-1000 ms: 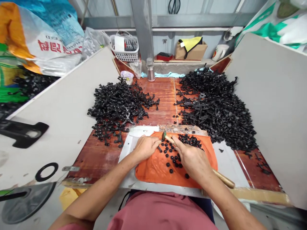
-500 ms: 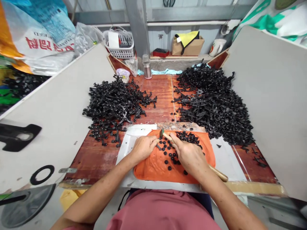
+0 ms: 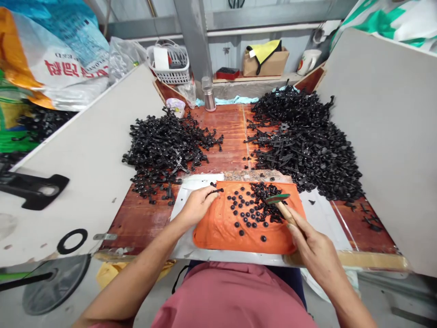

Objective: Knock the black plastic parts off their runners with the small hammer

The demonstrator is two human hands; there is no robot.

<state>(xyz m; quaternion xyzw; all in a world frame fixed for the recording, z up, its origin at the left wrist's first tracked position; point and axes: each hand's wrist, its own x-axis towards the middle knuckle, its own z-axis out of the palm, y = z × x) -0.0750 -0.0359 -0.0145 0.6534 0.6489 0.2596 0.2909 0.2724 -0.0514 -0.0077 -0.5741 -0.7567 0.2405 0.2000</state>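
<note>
My left hand (image 3: 198,206) is over the left edge of an orange mat (image 3: 218,232), its thumb and fingers pinched on a small black plastic piece (image 3: 217,190). My right hand (image 3: 314,243) grips the wooden handle of a hammer (image 3: 277,198). The hammer's dark green head is over a heap of small black plastic parts (image 3: 262,189) at the mat's right. Round black caps (image 3: 241,233) lie scattered across the middle of the mat, between my hands. Beneath the mat is a white sheet (image 3: 182,196).
Large piles of black plastic parts (image 3: 160,150) and more parts (image 3: 303,146) cover the wooden table (image 3: 225,123) on both sides. White panels (image 3: 382,136) flank it. A steel bottle (image 3: 209,99), a white basket (image 3: 172,73) and a cardboard box (image 3: 268,64) stand behind. A stone strip (image 3: 246,175) borders the mat.
My right hand has drawn the hammer right and back, away from my left hand. My left hand has moved left and slightly up with the black piece, uncovering more caps.
</note>
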